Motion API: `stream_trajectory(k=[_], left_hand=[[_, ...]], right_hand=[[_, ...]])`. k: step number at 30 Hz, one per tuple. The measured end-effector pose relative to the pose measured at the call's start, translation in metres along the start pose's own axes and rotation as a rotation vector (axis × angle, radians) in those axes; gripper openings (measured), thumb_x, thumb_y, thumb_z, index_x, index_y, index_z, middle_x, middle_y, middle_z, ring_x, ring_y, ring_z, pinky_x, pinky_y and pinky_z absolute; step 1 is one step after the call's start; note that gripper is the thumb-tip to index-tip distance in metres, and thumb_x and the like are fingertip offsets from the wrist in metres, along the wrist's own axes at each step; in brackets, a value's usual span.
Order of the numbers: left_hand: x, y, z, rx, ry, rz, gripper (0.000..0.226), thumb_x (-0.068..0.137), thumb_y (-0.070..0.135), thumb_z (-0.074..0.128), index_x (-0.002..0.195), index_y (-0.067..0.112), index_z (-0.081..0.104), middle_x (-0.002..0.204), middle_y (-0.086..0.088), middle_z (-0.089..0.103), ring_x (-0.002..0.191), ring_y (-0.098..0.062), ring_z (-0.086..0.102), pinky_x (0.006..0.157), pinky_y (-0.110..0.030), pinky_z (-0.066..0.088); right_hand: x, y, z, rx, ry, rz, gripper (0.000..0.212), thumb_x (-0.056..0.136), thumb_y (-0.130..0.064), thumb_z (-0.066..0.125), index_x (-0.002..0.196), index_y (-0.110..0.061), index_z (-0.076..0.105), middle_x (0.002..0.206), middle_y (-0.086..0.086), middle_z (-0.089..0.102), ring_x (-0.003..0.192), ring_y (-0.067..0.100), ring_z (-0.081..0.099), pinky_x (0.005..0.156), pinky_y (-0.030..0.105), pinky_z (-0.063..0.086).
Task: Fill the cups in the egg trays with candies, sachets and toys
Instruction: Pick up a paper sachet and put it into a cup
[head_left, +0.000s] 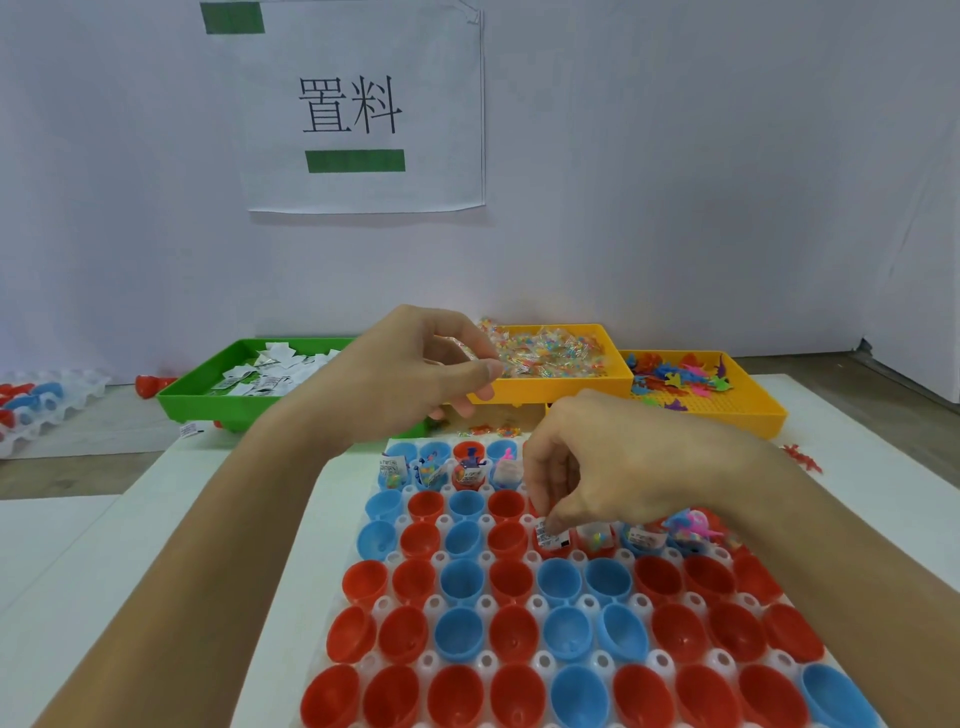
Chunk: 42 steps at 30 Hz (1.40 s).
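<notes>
Two hands busy — left hand (415, 364) pinches candy packet (462, 349), right hand (597, 467) pinches sachet (550, 535) over red cup (545, 543)

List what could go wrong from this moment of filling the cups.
1. The left hand pinches a clear candy packet in the air above the table; a loose grip might drop it outside the egg tray.
2. The right hand is pushing a sachet into a red cup; it stands proud and may tip out.
3. The right forearm hangs over filled cups and might knock the pink toy loose.
</notes>
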<state>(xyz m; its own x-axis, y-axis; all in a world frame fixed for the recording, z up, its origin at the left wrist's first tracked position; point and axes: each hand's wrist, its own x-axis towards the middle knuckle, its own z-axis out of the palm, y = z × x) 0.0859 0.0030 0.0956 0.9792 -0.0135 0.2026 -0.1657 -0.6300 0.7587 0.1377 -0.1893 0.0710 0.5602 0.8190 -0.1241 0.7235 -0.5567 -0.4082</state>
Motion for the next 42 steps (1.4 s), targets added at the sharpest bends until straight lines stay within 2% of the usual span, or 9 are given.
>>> stream_trajectory(k=[15,21,25,28,30,33,36,39,42], left_hand=[[0.002,-0.006,-0.002,0.048,0.013,0.006,0.007,0.091,0.030,0.066,0.096,0.025,0.068,0.084,0.005,0.076,0.073,-0.010,0.072,0.063,-0.021,0.055],[0.003,-0.013,-0.006,0.056,0.045,-0.006,0.007,0.090,0.031,0.068,0.093,0.025,0.069,0.082,0.004,0.076,0.074,-0.012,0.071,0.065,-0.026,0.053],[0.005,-0.028,-0.011,0.097,0.130,-0.055,0.005,0.090,0.031,0.069,0.091,0.026,0.070,0.086,0.002,0.074,0.082,-0.019,0.069,0.070,-0.032,0.055],[0.005,-0.043,-0.013,0.085,0.204,-0.123,0.005,0.091,0.029,0.068,0.089,0.025,0.071,0.089,0.001,0.073,0.089,-0.024,0.068,0.076,-0.039,0.055],[0.005,-0.051,-0.014,0.033,0.247,-0.162,0.005,0.092,0.026,0.068,0.090,0.023,0.071,0.089,-0.002,0.073,0.090,-0.026,0.068,0.072,-0.037,0.054],[0.007,-0.057,-0.015,0.002,0.283,-0.184,0.007,0.093,0.027,0.067,0.088,0.025,0.071,0.088,0.000,0.074,0.087,-0.020,0.068,0.070,-0.032,0.053],[0.008,-0.058,-0.011,-0.001,0.269,-0.192,0.009,0.094,0.025,0.065,0.088,0.024,0.071,0.089,-0.001,0.074,0.081,-0.015,0.067,0.073,-0.034,0.053],[0.008,-0.058,-0.007,0.017,0.236,-0.191,0.009,0.095,0.025,0.064,0.091,0.021,0.071,0.090,-0.002,0.074,0.078,-0.012,0.065,0.070,-0.031,0.053],[0.009,-0.057,-0.006,0.032,0.229,-0.188,0.009,0.095,0.027,0.064,0.093,0.023,0.071,0.090,0.000,0.074,0.082,-0.013,0.067,0.069,-0.029,0.053]], right_hand=[[0.002,-0.003,0.004,-0.065,-0.048,0.069,0.010,0.080,-0.018,0.083,0.077,-0.023,0.075,0.070,-0.011,0.072,0.064,-0.001,0.067,0.060,0.016,0.053],[-0.003,0.006,-0.007,0.018,-0.016,0.008,0.013,0.077,-0.035,0.084,0.080,-0.029,0.073,0.072,-0.018,0.072,0.068,-0.002,0.067,0.063,0.019,0.052],[-0.007,0.042,-0.029,0.097,0.231,0.010,0.009,0.090,-0.039,0.069,0.086,-0.033,0.075,0.081,-0.019,0.073,0.078,-0.002,0.067,0.075,0.023,0.053],[-0.009,0.097,-0.036,0.086,0.577,0.211,0.013,0.097,-0.029,0.061,0.096,-0.027,0.074,0.089,-0.012,0.074,0.080,0.003,0.063,0.069,0.021,0.043],[-0.011,0.133,-0.030,0.027,0.666,0.372,0.020,0.101,-0.024,0.056,0.110,-0.016,0.072,0.108,0.002,0.073,0.088,0.011,0.059,0.074,0.025,0.041],[-0.009,0.160,-0.011,0.014,0.630,0.456,0.027,0.102,-0.027,0.054,0.120,-0.013,0.068,0.124,0.006,0.068,0.099,0.013,0.054,0.085,0.026,0.039],[0.001,0.161,0.006,-0.069,0.495,0.526,0.038,0.104,-0.046,0.040,0.124,-0.024,0.064,0.131,-0.001,0.062,0.120,0.019,0.053,0.103,0.042,0.039],[0.009,0.158,0.011,-0.106,0.408,0.625,0.057,0.104,-0.057,0.018,0.108,-0.025,0.065,0.116,-0.002,0.064,0.117,0.020,0.053,0.102,0.046,0.030],[0.008,0.159,0.007,-0.036,0.427,0.633,0.067,0.103,-0.056,0.014,0.100,-0.015,0.067,0.104,0.001,0.067,0.111,0.022,0.056,0.101,0.045,0.033]])
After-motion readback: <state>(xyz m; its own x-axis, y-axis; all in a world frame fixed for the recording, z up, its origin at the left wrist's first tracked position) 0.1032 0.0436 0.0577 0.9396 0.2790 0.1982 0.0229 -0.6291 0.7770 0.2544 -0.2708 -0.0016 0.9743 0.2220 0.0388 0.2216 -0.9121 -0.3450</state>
